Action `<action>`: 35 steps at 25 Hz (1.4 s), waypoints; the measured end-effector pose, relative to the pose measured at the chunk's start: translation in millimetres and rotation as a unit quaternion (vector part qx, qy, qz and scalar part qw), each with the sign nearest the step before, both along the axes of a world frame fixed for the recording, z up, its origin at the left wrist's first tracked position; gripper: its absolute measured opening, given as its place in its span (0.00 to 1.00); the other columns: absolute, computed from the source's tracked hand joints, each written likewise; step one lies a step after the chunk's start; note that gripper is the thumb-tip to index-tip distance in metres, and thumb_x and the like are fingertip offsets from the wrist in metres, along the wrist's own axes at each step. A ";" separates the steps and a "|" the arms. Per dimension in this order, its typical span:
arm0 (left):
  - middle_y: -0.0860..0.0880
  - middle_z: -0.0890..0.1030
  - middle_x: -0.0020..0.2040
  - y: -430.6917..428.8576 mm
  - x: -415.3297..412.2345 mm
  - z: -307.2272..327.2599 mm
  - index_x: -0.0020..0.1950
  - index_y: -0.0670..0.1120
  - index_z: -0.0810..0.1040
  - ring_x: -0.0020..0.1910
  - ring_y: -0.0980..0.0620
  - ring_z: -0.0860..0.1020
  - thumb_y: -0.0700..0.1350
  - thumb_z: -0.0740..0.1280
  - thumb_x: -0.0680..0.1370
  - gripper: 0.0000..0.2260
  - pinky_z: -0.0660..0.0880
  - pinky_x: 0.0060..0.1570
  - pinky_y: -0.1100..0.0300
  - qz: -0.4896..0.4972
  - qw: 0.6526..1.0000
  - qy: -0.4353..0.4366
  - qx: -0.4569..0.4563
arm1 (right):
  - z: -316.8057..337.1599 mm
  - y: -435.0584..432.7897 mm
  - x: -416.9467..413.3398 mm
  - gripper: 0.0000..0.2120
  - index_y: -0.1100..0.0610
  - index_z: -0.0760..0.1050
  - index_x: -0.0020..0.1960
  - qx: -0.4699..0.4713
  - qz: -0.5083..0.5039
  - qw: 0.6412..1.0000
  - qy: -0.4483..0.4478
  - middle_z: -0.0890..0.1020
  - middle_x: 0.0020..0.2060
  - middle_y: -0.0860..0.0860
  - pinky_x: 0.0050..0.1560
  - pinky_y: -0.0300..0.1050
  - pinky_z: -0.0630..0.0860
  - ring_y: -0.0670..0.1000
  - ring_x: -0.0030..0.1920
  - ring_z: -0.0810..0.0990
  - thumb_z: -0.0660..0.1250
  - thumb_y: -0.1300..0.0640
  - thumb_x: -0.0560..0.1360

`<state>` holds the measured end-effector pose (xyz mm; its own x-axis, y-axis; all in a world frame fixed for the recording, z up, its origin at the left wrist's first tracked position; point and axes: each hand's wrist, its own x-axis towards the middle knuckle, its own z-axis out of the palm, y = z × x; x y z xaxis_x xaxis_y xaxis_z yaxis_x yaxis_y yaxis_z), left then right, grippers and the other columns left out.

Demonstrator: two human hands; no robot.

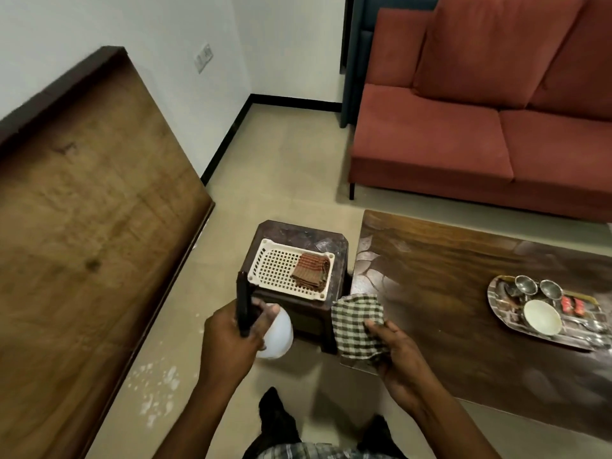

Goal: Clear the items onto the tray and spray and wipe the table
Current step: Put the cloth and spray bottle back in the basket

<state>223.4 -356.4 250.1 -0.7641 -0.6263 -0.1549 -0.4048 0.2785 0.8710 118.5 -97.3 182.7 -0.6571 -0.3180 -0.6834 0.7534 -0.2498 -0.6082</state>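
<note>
My left hand (231,339) grips a spray bottle (276,336) with a black trigger head and a round white body, held over the floor left of the stool. My right hand (397,352) holds a green-and-white checked cloth (357,326) at the near left corner of the dark wooden table (447,279). A steel tray (496,309) on the table's right side carries two small steel bowls (536,286), a white bowl (542,317), spoons and red pieces.
A dark stool (291,236) stands left of the table with a white perforated basket (278,270) holding a folded brown cloth (311,270). A red sofa (463,134) sits behind the table. A large wooden board (82,210) leans against the left wall.
</note>
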 end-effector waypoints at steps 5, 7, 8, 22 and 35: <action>0.53 0.88 0.51 -77.1 -35.3 -17.0 0.53 0.53 0.86 0.49 0.51 0.88 0.45 0.80 0.76 0.08 0.87 0.53 0.44 -0.088 0.996 -0.022 0.009 | 10.3 -75.0 -18.3 0.16 0.60 0.80 0.66 -0.009 -0.057 0.998 -0.001 0.87 0.60 0.62 0.44 0.50 0.87 0.60 0.54 0.89 0.72 0.59 0.79; 0.53 0.88 0.52 -100.9 -52.9 -23.0 0.54 0.53 0.86 0.53 0.51 0.87 0.42 0.80 0.76 0.10 0.86 0.56 0.43 -0.115 0.993 -0.024 0.004 | 11.5 -100.8 -26.1 0.16 0.61 0.80 0.67 -0.019 -0.081 0.996 -0.013 0.86 0.61 0.62 0.44 0.49 0.88 0.58 0.52 0.89 0.71 0.60 0.80; 0.53 0.88 0.52 -109.2 -61.6 -26.5 0.54 0.53 0.86 0.54 0.51 0.87 0.41 0.80 0.76 0.11 0.86 0.57 0.43 -0.124 0.992 -0.021 0.001 | 10.1 -110.6 -31.2 0.17 0.62 0.79 0.68 -0.020 -0.091 0.996 -0.016 0.86 0.61 0.62 0.43 0.48 0.87 0.58 0.51 0.89 0.71 0.60 0.80; 0.46 0.83 0.55 -153.1 -207.7 -137.9 0.61 0.40 0.83 0.53 0.48 0.82 0.35 0.74 0.79 0.10 0.69 0.50 0.81 -0.166 0.982 -0.072 -0.044 | -107.6 -189.8 -173.3 0.12 0.58 0.78 0.59 0.110 -0.031 0.989 -0.096 0.86 0.58 0.59 0.42 0.52 0.82 0.59 0.51 0.86 0.61 0.70 0.82; 0.51 0.76 0.47 -167.4 -244.4 -242.9 0.60 0.37 0.81 0.42 0.63 0.79 0.27 0.67 0.79 0.12 0.73 0.45 0.75 -0.209 0.964 -0.161 0.019 | -241.6 -228.4 -207.3 0.20 0.60 0.73 0.73 0.295 0.018 0.950 -0.098 0.84 0.58 0.56 0.42 0.48 0.85 0.55 0.50 0.85 0.63 0.70 0.83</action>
